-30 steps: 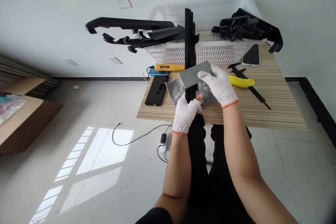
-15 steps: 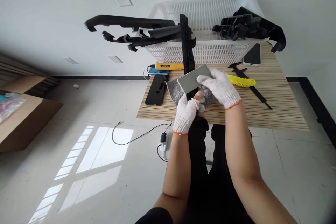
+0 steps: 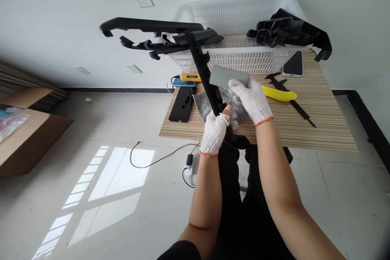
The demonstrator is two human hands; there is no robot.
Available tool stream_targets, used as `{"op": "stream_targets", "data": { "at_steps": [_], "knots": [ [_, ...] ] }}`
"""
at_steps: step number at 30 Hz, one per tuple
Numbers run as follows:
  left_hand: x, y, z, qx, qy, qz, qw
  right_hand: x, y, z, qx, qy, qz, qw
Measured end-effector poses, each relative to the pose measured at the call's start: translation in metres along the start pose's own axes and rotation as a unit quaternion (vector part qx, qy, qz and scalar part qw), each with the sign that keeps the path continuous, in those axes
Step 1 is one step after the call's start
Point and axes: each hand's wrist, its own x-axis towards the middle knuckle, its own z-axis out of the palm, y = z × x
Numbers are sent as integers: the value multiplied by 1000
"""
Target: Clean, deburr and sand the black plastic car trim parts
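My left hand (image 3: 215,129), in a white knitted glove with a bare thumb tip, is closed around a long black plastic trim piece (image 3: 202,65). The piece slants up and left from the hand, its lower end curving past the table's front edge. My right hand (image 3: 250,99), also gloved, pinches a grey sheet (image 3: 227,76) that looks like sandpaper. The sheet is slightly curved, close to the trim's right side; I cannot tell whether they touch. Beneath both hands a grey cloth (image 3: 202,103) lies on the striped table (image 3: 323,130).
A white plastic basket (image 3: 252,60) behind holds black trim pieces (image 3: 152,25) that jut out left and right. A dark phone (image 3: 182,105) and yellow tool (image 3: 189,77) lie left. Right are a yellow-handled tool (image 3: 279,94), black calipers (image 3: 297,107) and another phone (image 3: 293,64).
The trim piece's upper end has swung left while its lower end moved right. The grey sheet has turned, bent and come off the front of the trim to its right side.
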Motion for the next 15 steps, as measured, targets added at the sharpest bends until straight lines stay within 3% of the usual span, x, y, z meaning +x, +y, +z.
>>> {"op": "stream_targets", "data": {
  "at_steps": [7,15],
  "knots": [
    [8,-12,-4,-40,14,28,999,-17,-14,-15,-37,-127,77,988],
    [11,-10,-3,-109,33,55,992,-19,-14,-34,16,-36,-2,999]
  ]
}}
